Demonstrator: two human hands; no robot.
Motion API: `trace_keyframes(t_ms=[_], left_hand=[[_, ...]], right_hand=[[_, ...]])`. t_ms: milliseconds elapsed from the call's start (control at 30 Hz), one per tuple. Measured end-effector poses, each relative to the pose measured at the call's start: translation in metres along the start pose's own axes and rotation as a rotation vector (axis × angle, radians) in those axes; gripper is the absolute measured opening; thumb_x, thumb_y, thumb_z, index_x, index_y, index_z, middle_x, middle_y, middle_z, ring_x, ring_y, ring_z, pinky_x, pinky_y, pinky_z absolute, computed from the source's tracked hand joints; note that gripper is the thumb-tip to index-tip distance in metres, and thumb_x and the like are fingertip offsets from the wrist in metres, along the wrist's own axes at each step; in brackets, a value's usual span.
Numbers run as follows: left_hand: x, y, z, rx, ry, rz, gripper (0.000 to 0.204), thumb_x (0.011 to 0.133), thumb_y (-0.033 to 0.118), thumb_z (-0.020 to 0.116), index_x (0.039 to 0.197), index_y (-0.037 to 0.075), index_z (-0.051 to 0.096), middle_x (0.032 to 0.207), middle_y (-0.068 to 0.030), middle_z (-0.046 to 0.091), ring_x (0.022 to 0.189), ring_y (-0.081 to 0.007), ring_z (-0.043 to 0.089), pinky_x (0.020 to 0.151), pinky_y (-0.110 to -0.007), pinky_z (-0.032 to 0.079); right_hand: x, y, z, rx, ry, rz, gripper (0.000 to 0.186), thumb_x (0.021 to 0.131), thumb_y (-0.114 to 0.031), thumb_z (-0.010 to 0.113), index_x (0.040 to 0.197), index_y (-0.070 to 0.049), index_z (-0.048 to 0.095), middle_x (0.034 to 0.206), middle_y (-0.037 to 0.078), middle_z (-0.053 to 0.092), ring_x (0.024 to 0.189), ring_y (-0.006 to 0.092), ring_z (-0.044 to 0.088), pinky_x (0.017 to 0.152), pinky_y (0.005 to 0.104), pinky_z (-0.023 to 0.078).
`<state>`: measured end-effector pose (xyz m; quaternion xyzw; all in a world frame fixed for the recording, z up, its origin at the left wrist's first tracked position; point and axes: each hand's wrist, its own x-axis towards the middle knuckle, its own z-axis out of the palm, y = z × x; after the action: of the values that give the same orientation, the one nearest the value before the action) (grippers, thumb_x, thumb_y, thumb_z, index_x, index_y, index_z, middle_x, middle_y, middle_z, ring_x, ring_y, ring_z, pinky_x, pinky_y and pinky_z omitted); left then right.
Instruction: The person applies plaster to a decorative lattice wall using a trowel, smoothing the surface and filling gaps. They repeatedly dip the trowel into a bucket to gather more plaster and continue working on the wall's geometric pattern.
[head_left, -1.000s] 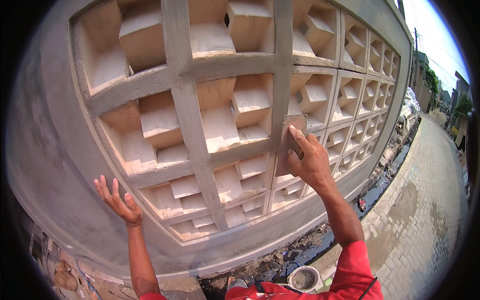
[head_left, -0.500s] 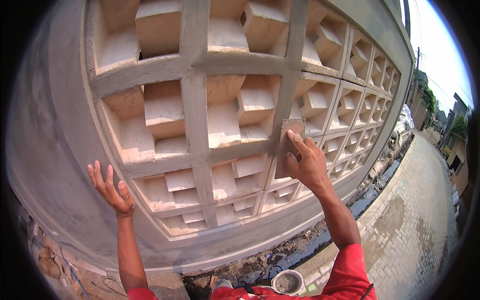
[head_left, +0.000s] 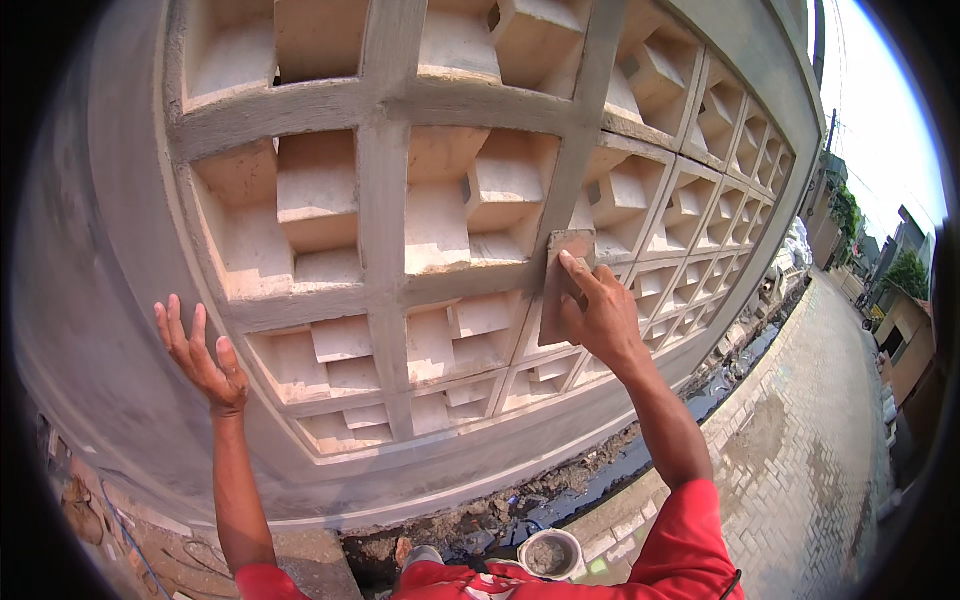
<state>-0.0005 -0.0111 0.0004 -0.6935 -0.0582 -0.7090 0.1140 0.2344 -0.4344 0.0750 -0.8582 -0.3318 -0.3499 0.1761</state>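
Observation:
My right hand (head_left: pixel 603 312) grips a flat rectangular trowel (head_left: pixel 553 318), its index finger stretched along the blade. The trowel lies against a mortar strip between the pale breeze blocks (head_left: pixel 512 185) of the wall. Darker, damp-looking mortar (head_left: pixel 577 150) runs up the joint above the blade and along the crossbar to its left. Empty and with fingers spread, my left hand (head_left: pixel 205 355) is raised in front of the smooth grey plaster border at the lower left of the block grid. Whether it touches the wall, I cannot tell.
A bucket (head_left: pixel 550 553) with grey mortar in it stands near my feet. Along the wall's foot runs a gutter (head_left: pixel 610 490) of dark water and rubble. A paved lane (head_left: pixel 790 440) stretches away on the right. A thin cable (head_left: pixel 130 540) lies at lower left.
The view has shifted, so the wall and both hands sit slightly higher and further left. Against the blocks, the trowel has moved a little down the joint. My left hand stays raised and spread.

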Motion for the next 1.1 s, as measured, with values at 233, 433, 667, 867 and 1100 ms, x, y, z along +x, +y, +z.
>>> trace_keyframes(t_ms=[233, 433, 667, 867, 1100], left_hand=[[0.002, 0.001, -0.002, 0.004, 0.003, 0.005, 0.041, 0.097, 0.023, 0.041, 0.131, 0.002, 0.052, 0.148, -0.0206, 0.039, 0.141, -0.0425, 0.027, 0.114, -0.055, 0.022], [0.001, 0.002, -0.002, 0.010, -0.003, -0.007, 0.040, 0.097, 0.022, 0.041, 0.130, 0.003, 0.052, 0.147, -0.0204, 0.040, 0.141, -0.0423, 0.028, 0.114, -0.056, 0.023], [0.003, -0.002, -0.005, 0.012, 0.004, 0.018, 0.042, 0.098, 0.023, 0.042, 0.133, 0.000, 0.050, 0.148, -0.0216, 0.039, 0.142, -0.0419, 0.026, 0.115, -0.055, 0.021], [0.004, 0.001, 0.000, -0.013, 0.006, 0.026, 0.041, 0.099, 0.022, 0.042, 0.133, 0.001, 0.051, 0.148, -0.0214, 0.039, 0.142, -0.0423, 0.026, 0.114, -0.054, 0.021], [0.001, 0.000, -0.003, 0.044, -0.012, 0.000, 0.040, 0.097, 0.021, 0.041, 0.130, 0.001, 0.052, 0.147, -0.0207, 0.040, 0.141, -0.0412, 0.028, 0.115, -0.055, 0.023]], right_hand=[[0.083, -0.011, -0.084, 0.026, 0.297, -0.021, 0.057, 0.080, -0.016, 0.064, 0.136, -0.019, 0.056, 0.084, 0.012, 0.056, 0.075, 0.0278, 0.061, 0.072, 0.0420, 0.049], [0.078, -0.019, -0.046, -0.051, 0.192, 0.026, 0.057, 0.079, -0.017, 0.065, 0.135, -0.020, 0.058, 0.086, 0.013, 0.058, 0.075, 0.0292, 0.063, 0.072, 0.0420, 0.051], [0.045, -0.007, -0.050, 0.134, 0.183, -0.001, 0.058, 0.078, -0.015, 0.066, 0.135, -0.019, 0.058, 0.087, 0.013, 0.059, 0.076, 0.0265, 0.063, 0.072, 0.0400, 0.051], [0.095, -0.019, -0.071, -0.027, 0.222, 0.036, 0.061, 0.078, -0.016, 0.064, 0.138, -0.018, 0.054, 0.083, 0.015, 0.058, 0.077, 0.0302, 0.063, 0.074, 0.0416, 0.050], [0.061, -0.009, -0.038, 0.041, 0.092, 0.017, 0.063, 0.077, -0.015, 0.064, 0.139, -0.019, 0.054, 0.083, 0.015, 0.059, 0.077, 0.0303, 0.063, 0.074, 0.0412, 0.050]])
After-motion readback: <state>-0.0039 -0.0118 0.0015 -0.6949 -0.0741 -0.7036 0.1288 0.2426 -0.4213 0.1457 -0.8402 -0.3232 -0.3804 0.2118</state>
